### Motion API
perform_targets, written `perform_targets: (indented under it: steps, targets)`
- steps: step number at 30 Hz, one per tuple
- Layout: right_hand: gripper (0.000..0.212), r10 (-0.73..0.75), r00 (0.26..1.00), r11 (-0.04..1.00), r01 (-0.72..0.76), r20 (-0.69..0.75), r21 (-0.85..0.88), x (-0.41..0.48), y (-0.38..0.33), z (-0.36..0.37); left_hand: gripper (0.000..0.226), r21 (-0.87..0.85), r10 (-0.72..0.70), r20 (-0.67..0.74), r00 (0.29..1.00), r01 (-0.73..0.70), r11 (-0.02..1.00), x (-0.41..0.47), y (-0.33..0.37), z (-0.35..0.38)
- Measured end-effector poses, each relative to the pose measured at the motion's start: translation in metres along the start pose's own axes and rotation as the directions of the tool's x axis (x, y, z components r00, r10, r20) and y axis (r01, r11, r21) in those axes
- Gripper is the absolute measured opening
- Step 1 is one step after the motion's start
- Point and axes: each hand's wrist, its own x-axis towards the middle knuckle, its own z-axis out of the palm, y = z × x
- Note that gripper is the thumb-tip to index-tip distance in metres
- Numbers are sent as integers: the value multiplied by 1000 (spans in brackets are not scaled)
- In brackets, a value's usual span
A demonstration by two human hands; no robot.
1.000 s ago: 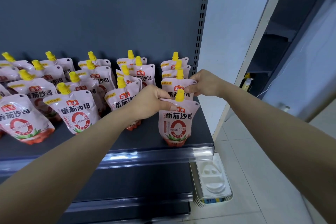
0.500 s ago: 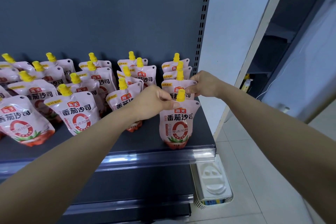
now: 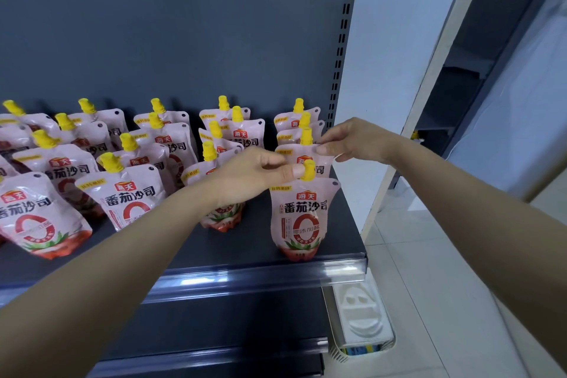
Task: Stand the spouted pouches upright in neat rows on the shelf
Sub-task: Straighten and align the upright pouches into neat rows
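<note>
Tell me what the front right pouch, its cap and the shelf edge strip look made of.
Pouch: flexible plastic film, semi-gloss, creased, printed. Cap: yellow, likely hard plastic, ridged. Shelf edge strip: seemingly clear glossy plastic, bright reflections.

The pouches [image 3: 302,215] are soft plastic film, pale pink with a satin sheen that catches the light, each topped by a hard, smooth yellow plastic cap [image 3: 309,169]. The shelf [image 3: 343,233] looks like painted metal, dark grey and matt, as does the back panel [image 3: 184,40]. Along the near edge runs a clear, glossy plastic strip [image 3: 260,279]. The floor tiles [image 3: 445,285] at right are pale and smooth.
</note>
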Motion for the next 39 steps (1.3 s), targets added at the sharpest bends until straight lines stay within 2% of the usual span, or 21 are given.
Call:
perform_targets:
  steps: [3, 6, 9, 12, 19, 24, 27, 28, 30, 33, 39]
  targets:
    - [23, -10, 996, 997, 16, -84, 73, -4, -5, -4, 20, 32, 63, -158, 985, -59, 998, 9, 0, -12]
    - [33, -36, 968, 991, 66, -250, 114, -2, -9, -3, 11, 114, 99, -287, 953, -69, 991, 25, -2, -20]
    - [29, -36, 934, 997, 56, -356, 47, 4, -13, -2, 13, 194, 116, -294, 949, -59, 979, 42, -6, -24]
    - [19, -25, 916, 1000, 25, -400, -5, 14, -16, -6, 16, 269, 143, -294, 945, -61, 961, 60, -9, -31]
    - [39, 32, 892, 997, -60, -451, -48, 45, -10, -17, 25, 375, 121, -184, 975, -44, 926, 92, -18, -51]
    - [46, 13, 934, 990, -61, -356, -125, 69, -6, -24, 22, 413, 31, -108, 994, 17, 910, 109, -21, -44]
    - [45, -3, 963, 989, -37, -270, -141, 87, -5, -28, 10, 435, -27, -100, 995, 68, 898, 117, -18, -42]
    - [43, -13, 973, 988, -23, -229, -153, 93, -5, -30, 13, 442, -45, -100, 994, 85, 893, 119, -17, -42]
    - [34, -31, 992, 985, 9, -126, -173, 104, -4, -32, 33, 471, -95, -89, 991, 126, 873, 122, -16, -41]
    - [18, -33, 999, 982, 32, -6, -186, 114, -1, -31, 29, 475, -167, -96, 981, 193, 859, 125, -17, -37]
    - [41, -112, 994, 909, 107, 9, -402, 128, 0, -33, 18, 493, -189, -162, 968, 246, 835, 135, -19, -41]
